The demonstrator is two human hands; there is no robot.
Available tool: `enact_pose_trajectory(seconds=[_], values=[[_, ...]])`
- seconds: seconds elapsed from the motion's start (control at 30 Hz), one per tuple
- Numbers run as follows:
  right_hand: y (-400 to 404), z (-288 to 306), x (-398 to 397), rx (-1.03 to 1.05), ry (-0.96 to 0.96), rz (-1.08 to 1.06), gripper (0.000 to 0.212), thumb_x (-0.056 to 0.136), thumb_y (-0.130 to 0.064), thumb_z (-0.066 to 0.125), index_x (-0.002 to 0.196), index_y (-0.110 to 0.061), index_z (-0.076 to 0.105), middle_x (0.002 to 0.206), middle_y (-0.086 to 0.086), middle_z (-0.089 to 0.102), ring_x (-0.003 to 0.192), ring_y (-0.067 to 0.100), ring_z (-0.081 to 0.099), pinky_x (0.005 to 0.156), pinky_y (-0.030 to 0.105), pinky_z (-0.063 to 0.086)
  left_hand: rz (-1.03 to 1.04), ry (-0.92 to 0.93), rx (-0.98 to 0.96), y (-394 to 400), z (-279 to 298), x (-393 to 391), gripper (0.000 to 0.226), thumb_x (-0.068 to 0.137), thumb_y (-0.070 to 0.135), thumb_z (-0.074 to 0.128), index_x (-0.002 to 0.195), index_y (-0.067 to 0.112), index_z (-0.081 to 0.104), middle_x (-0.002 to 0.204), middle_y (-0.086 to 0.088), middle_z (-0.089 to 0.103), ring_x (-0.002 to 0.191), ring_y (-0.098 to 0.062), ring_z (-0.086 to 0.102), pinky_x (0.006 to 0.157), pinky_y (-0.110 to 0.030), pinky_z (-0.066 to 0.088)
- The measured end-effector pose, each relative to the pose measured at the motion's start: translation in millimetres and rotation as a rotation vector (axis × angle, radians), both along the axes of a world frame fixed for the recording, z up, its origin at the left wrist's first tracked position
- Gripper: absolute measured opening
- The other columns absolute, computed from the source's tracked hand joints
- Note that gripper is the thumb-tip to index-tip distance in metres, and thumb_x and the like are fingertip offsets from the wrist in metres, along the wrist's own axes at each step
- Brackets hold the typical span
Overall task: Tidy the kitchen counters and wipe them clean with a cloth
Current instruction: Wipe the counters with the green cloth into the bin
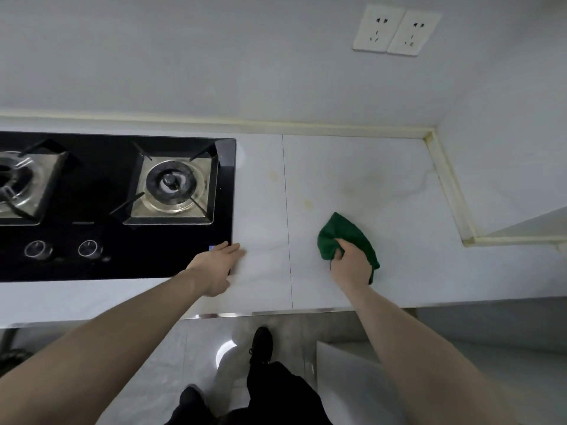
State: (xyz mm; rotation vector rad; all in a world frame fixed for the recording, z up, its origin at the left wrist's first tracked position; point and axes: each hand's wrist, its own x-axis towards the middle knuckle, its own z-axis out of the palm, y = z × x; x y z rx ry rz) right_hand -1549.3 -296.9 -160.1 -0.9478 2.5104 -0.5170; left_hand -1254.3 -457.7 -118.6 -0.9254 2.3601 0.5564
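A green cloth [340, 233] lies bunched on the white marble counter [383, 185], right of the middle seam. My right hand [351, 265] grips the cloth's near part, fingers curled into the fabric, and holds it down on the surface. My left hand [216, 268] rests flat on the counter with straight fingers, at the front right corner of the black gas hob [110, 265]. Faint yellowish stains [306, 204] mark the counter beyond the cloth.
The hob carries two burners [173, 185] and two knobs [87, 249] on its front strip. A yellowed sealing strip [448, 185] runs along the wall, and the counter steps in at the right. Two wall sockets [395, 30] sit above. My shoes stand on the tiled floor [171, 348].
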Motion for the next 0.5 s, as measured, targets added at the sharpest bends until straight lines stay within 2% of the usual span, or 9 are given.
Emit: enact_pose_trajectory(seconds=[0.03, 0.1, 0.17, 0.33, 0.4, 0.5], values=[[-3.7, 7.8, 3.5, -0.059, -0.008, -0.076, 0.034, 0.101, -0.02, 0.044, 0.129, -0.022, 0.064, 0.121, 0.007, 0.069, 0.111, 0.032, 0.062, 0.088, 0.039, 0.05, 0.027, 0.047, 0.002, 2.7, 4.9, 11.9, 0.088, 0.091, 0.016, 0.062, 0.162, 0.034, 0.012, 0.169, 0.013, 0.005, 0.156, -0.012, 0.004, 0.121, -0.034, 0.03], [-7.8, 20.5, -3.0, -0.139, -0.01, -0.223, 0.036, 0.104, -0.016, 0.042, 0.135, -0.016, 0.06, 0.126, 0.012, 0.067, 0.113, 0.036, 0.062, 0.093, 0.04, 0.05, 0.088, 0.129, -0.002, 8.0, 10.2, 30.0, 0.082, 0.09, 0.017, 0.061, 0.16, 0.035, 0.022, 0.167, 0.012, 0.017, 0.155, -0.012, 0.013, 0.118, -0.031, 0.033], [-9.4, 32.7, -0.2, -0.215, 0.01, -0.249, 0.037, 0.105, -0.014, 0.04, 0.137, -0.016, 0.058, 0.127, 0.012, 0.066, 0.114, 0.035, 0.062, 0.095, 0.041, 0.051, 0.181, 0.218, -0.037, 12.0, 17.0, 55.3, 0.074, 0.091, 0.02, 0.061, 0.157, 0.034, 0.03, 0.164, 0.012, 0.027, 0.153, -0.011, 0.019, 0.117, -0.03, 0.034], [-33.6, 78.3, 65.9, -0.423, 0.065, -0.145, 0.04, 0.104, -0.015, 0.04, 0.14, -0.024, 0.057, 0.128, 0.001, 0.068, 0.111, 0.025, 0.063, 0.092, 0.041, 0.054, 0.425, 0.32, -0.121, 24.1, 32.3, 152.1, 0.063, 0.091, 0.023, 0.062, 0.15, 0.032, 0.042, 0.161, 0.012, 0.034, 0.151, -0.011, 0.024, 0.116, -0.034, 0.038], [-48.7, 101.5, 112.0, -0.52, 0.039, -0.075, 0.042, 0.102, -0.012, 0.042, 0.136, -0.028, 0.059, 0.124, -0.004, 0.069, 0.106, 0.021, 0.064, 0.089, 0.038, 0.054, 0.482, 0.314, -0.151, 33.5, 37.3, 199.4, 0.06, 0.091, 0.025, 0.061, 0.148, 0.033, 0.044, 0.16, 0.013, 0.035, 0.15, -0.011, 0.027, 0.113, -0.035, 0.042], [-67.9, 129.1, 197.4, -0.613, -0.005, 0.062, 0.041, 0.1, -0.011, 0.044, 0.132, -0.03, 0.061, 0.121, -0.006, 0.07, 0.105, 0.018, 0.065, 0.09, 0.034, 0.052, 0.548, 0.323, -0.163, 52.1, 45.6, 274.8, 0.058, 0.089, 0.024, 0.058, 0.146, 0.032, 0.047, 0.157, 0.012, 0.039, 0.146, -0.012, 0.032, 0.113, -0.031, 0.04]])
